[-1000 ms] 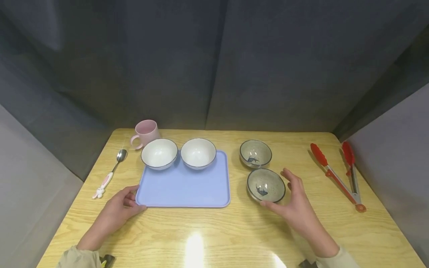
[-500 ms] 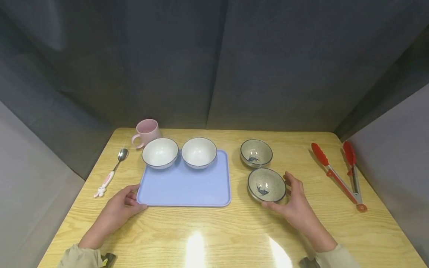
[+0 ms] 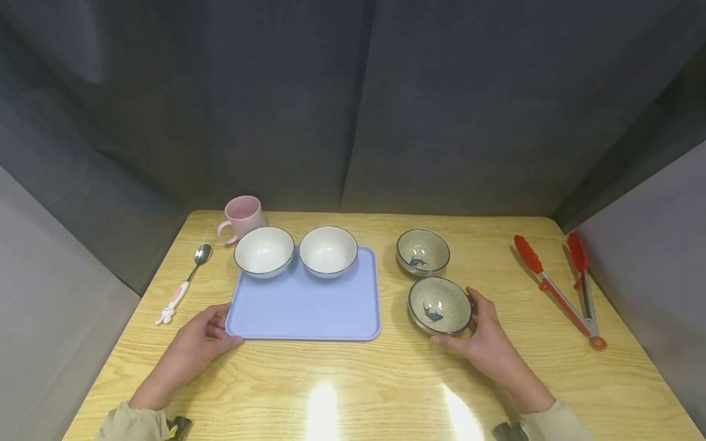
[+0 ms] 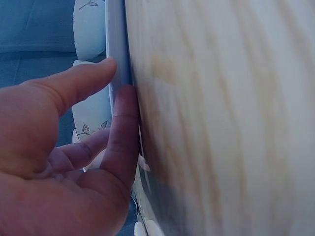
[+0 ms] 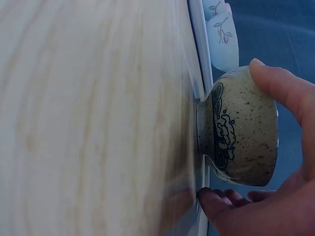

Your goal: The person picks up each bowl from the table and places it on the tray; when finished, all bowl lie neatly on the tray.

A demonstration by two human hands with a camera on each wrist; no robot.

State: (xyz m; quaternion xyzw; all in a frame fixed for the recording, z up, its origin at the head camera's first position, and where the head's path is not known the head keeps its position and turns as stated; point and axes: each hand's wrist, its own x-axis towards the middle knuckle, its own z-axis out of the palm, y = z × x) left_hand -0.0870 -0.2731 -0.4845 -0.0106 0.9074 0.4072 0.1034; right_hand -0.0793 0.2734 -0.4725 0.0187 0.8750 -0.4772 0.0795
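In the head view, my left hand (image 3: 193, 344) holds the front left corner of a blue rectangular tray (image 3: 306, 312), thumb along the front edge and fingers at the left side. Two white bowls with dark rims, the left one (image 3: 263, 250) and the right one (image 3: 328, 250), stand side by side at the tray's back. My right hand (image 3: 488, 343) grips a speckled grey bowl (image 5: 246, 123) by its near right side; the thumb lies on its wall in the right wrist view. That bowl stands on the table. A matching bowl (image 3: 421, 248) with a fish drawing sits just behind it.
A pink mug (image 3: 244, 215) stands behind the left white bowl. A spoon (image 3: 179, 294) with a rabbit handle lies left of the tray. Red-tipped tongs (image 3: 568, 300) lie spread at the right. Dark curtain (image 3: 353, 122) hangs behind the wooden table (image 3: 265, 386).
My right hand's fingers have drawn in from spread to close against the near speckled bowl. My left hand stays at the tray corner. The bowls and tray keep their places.
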